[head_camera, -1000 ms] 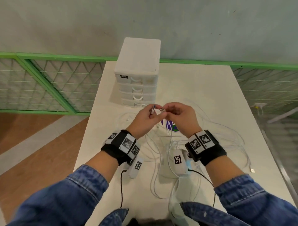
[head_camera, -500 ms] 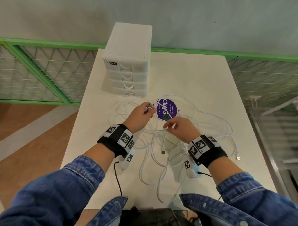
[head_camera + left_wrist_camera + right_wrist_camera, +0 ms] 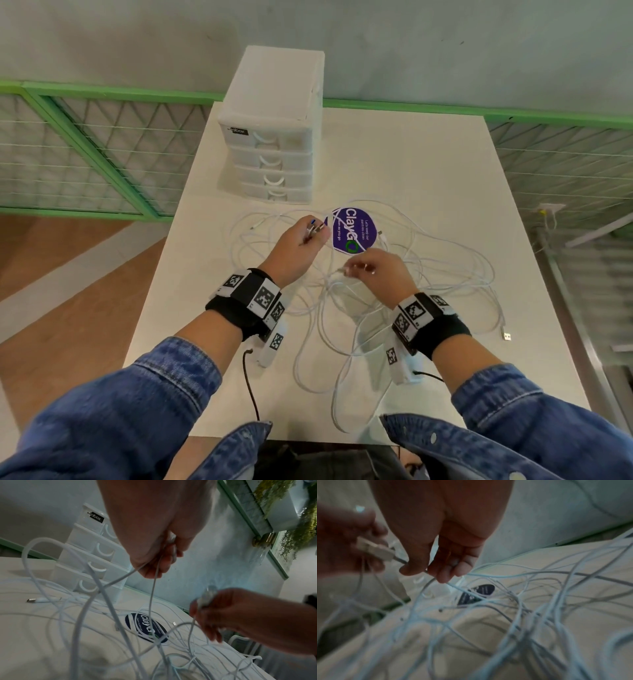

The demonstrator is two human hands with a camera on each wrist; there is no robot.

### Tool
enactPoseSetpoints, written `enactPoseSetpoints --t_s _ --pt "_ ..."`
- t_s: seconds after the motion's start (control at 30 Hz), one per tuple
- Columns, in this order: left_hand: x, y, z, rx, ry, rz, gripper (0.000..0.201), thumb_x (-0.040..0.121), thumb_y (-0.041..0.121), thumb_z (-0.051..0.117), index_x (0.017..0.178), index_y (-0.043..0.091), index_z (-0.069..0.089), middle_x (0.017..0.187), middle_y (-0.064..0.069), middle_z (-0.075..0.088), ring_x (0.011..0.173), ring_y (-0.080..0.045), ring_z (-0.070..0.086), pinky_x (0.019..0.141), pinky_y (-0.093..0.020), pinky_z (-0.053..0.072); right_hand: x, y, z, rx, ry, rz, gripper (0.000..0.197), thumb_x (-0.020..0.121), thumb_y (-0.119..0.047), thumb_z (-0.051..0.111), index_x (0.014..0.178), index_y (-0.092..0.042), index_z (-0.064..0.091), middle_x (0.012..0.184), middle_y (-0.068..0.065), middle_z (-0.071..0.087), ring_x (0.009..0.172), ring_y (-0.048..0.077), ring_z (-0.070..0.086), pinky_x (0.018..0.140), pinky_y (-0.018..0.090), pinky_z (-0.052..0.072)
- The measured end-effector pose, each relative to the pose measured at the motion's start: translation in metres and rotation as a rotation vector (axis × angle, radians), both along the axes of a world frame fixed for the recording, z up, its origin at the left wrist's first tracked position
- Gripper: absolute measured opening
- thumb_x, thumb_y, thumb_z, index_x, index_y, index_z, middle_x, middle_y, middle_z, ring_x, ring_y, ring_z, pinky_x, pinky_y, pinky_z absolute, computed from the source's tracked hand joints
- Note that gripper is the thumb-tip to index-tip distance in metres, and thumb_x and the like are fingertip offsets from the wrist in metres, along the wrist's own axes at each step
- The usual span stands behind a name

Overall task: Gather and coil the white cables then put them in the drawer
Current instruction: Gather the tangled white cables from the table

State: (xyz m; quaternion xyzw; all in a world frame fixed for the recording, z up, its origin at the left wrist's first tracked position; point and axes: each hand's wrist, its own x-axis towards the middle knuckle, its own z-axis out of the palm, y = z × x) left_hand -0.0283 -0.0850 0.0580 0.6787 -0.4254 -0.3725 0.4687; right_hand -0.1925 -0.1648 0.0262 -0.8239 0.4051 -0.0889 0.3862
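Several long white cables (image 3: 445, 274) lie tangled on the cream table (image 3: 411, 154) in front of a white four-drawer unit (image 3: 274, 137); all its drawers are closed. My left hand (image 3: 313, 233) hovers above the tangle, gripping cable plug ends, and strands hang down from it (image 3: 152, 588). My right hand (image 3: 352, 270) is lower and nearer to me. It pinches one cable just behind its plug (image 3: 375, 550). A loose USB plug (image 3: 506, 336) lies at the right, another plug (image 3: 34, 600) at the left.
A round purple sticker (image 3: 352, 229) is stuck to the table under the cables. A green-framed mesh railing (image 3: 102, 154) runs behind and left of the table. Table edges fall off to wooden floor at the left and to a metal frame at the right.
A second ago both hands met over the plugs near the drawers. The right hand has since dropped toward me and now pinches a cable end; the left hand keeps its plugs.
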Motion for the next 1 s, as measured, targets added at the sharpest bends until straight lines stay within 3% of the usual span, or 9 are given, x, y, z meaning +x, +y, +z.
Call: enactPoseSetpoints --t_s 0.1,0.2,0.33,0.43,0.5,0.67,0.83,0.93,1.0 --pt "-0.011 0.000 0.006 -0.029 0.124 -0.010 0.020 0.085 0.019 0.069 0.085 0.019 0.050 0.058 0.014 0.033 0.054 -0.005 0.029 0.056 -0.017 0.030 0.007 -0.001 0.021 0.019 -0.207 -0.108 0.007 0.078 -0.020 0.071 0.084 -0.019 0.073 0.081 -0.005 0.064 0.071 0.011 0.057 0.069 0.023 0.044" --pt "-0.022 -0.005 0.012 -0.049 0.113 -0.047 0.032 0.075 0.016 0.079 0.093 0.020 0.053 0.068 0.016 0.052 0.055 0.000 0.043 0.061 -0.012 0.039 0.014 -0.001 0.033 0.079 -0.343 -0.182 0.011 0.077 -0.009 0.071 0.085 -0.015 0.073 0.078 -0.007 0.063 0.071 0.007 0.057 0.067 0.018 0.043" --pt "-0.032 -0.016 0.019 -0.111 0.117 0.028 0.016 0.085 0.005 0.068 0.095 0.007 0.055 0.076 0.002 0.064 0.061 0.003 0.064 0.064 -0.010 0.048 0.011 0.000 0.043 0.134 -0.453 -0.227 0.019 0.078 0.002 0.062 0.086 -0.011 0.073 0.068 -0.005 0.064 0.057 -0.003 0.057 0.059 0.009 0.045" --pt "-0.035 -0.019 0.020 -0.108 0.020 0.053 0.011 0.087 0.008 0.065 0.094 0.008 0.056 0.073 -0.001 0.062 0.063 -0.002 0.061 0.064 -0.013 0.045 0.001 -0.003 0.046 0.111 -0.439 -0.206 0.013 0.080 -0.008 0.067 0.087 -0.017 0.074 0.072 -0.003 0.069 0.066 0.008 0.062 0.065 0.018 0.049" --pt "-0.034 -0.022 0.017 -0.097 -0.093 0.062 0.010 0.088 0.015 0.064 0.092 0.011 0.056 0.078 -0.005 0.060 0.071 -0.014 0.056 0.069 -0.024 0.043 -0.013 -0.009 0.042 0.113 -0.387 -0.193 0.011 0.080 -0.014 0.070 0.089 -0.019 0.074 0.078 0.001 0.071 0.071 0.015 0.065 0.070 0.022 0.051" --pt "-0.031 -0.024 0.013 -0.054 -0.140 0.019 0.013 0.092 0.015 0.058 0.098 0.003 0.055 0.089 -0.008 0.063 0.081 -0.019 0.057 0.076 -0.029 0.042 -0.072 -0.035 0.023 0.032 -0.148 -0.301 0.007 0.082 -0.022 0.067 0.086 -0.025 0.072 0.076 0.001 0.069 0.064 0.017 0.063 0.067 0.021 0.049" --pt "-0.045 -0.025 0.004 -0.021 -0.150 -0.061 0.006 0.093 0.012 0.055 0.092 0.018 0.052 0.079 0.007 0.057 0.077 -0.018 0.055 0.077 -0.031 0.042 -0.128 -0.057 -0.003 -0.041 0.097 -0.470 0.011 0.084 -0.020 0.062 0.093 -0.019 0.068 0.080 0.002 0.065 0.075 0.025 0.063 0.070 0.031 0.047" --pt "-0.054 -0.025 -0.001 0.012 -0.177 -0.081 0.002 0.095 0.018 0.054 0.094 0.016 0.053 0.080 0.006 0.056 0.076 -0.016 0.052 0.075 -0.029 0.039 -0.156 -0.063 -0.020 -0.064 0.330 -0.590 0.020 0.085 -0.014 0.057 0.104 -0.012 0.061 0.099 0.011 0.064 0.089 0.031 0.060 0.072 0.030 0.042" --pt "-0.058 -0.026 -0.004 0.021 -0.199 -0.093 0.006 0.096 0.020 0.053 0.095 0.014 0.053 0.080 0.004 0.057 0.075 -0.017 0.053 0.073 -0.030 0.040 -0.171 -0.060 -0.032 -0.031 0.505 -0.649 0.030 0.084 -0.011 0.056 0.113 -0.007 0.051 0.117 0.019 0.054 0.104 0.037 0.055 0.083 0.039 0.045"
